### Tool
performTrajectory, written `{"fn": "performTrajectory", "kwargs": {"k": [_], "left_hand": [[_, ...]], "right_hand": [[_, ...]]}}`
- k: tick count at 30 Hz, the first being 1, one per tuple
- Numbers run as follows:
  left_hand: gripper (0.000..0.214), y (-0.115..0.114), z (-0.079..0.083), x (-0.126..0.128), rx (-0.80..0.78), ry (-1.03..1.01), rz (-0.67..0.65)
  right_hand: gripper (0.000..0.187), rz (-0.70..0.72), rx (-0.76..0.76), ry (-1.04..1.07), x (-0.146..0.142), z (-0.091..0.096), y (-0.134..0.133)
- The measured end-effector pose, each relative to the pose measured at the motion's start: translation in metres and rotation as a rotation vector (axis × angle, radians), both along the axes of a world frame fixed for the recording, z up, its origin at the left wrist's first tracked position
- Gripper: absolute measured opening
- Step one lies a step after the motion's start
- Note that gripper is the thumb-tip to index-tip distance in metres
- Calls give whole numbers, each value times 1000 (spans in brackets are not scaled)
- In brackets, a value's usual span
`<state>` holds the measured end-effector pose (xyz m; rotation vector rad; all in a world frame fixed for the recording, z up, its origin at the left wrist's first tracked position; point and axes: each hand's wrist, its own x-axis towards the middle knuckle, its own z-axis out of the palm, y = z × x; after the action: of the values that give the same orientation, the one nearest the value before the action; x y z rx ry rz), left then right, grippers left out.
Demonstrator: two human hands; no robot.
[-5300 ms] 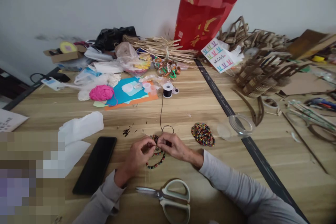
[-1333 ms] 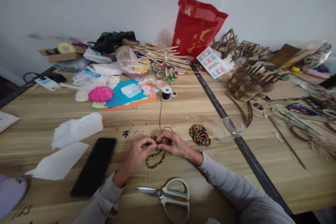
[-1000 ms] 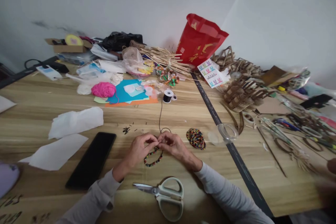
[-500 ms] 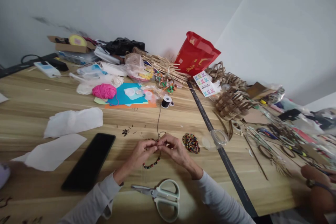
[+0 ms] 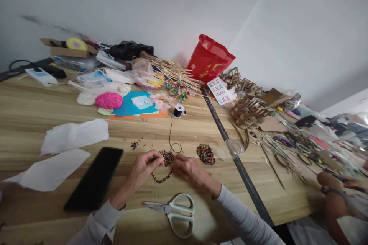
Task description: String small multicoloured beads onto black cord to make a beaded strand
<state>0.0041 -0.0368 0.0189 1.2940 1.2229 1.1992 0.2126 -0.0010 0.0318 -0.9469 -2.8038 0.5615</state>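
A beaded cord (image 5: 162, 180) of small multicoloured beads curves over the table between my hands. Its left end rises to my left hand (image 5: 142, 170), whose thumb and forefinger are pinched together. At the other end, my right hand (image 5: 189, 169) has its fingers closed on the cord, the fingertips partly hidden. Between the two hands lies a small heap of beads (image 5: 166, 157). Thin black cord (image 5: 170, 134) runs down from a spool (image 5: 178, 111) and makes a small loop by my right fingertips. More beads (image 5: 206, 154) are piled right of that hand.
Scissors (image 5: 175, 213) with pale handles lie in front of me, a black phone (image 5: 94, 178) to the left. A clear ring (image 5: 235, 147) is on the right. Pink yarn (image 5: 108, 101) and a red bag (image 5: 209, 59) stand farther back. Another person's arm (image 5: 332, 195) is at far right.
My hands were together at the fingertips and have moved slightly apart, showing the bead heap between them. The cord's loop now lies in plain view. The whole view has shifted a little.
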Motion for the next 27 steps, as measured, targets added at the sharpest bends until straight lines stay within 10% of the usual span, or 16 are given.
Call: {"fn": "performTrajectory", "kwargs": {"k": [13,27], "left_hand": [[15,-21,3,-12,4,146,130],[20,-22,20,-3,-21,222,5]], "right_hand": [[9,311,299,-303,-5,2,7],[11,58,326,-216,24,23,25]]}}
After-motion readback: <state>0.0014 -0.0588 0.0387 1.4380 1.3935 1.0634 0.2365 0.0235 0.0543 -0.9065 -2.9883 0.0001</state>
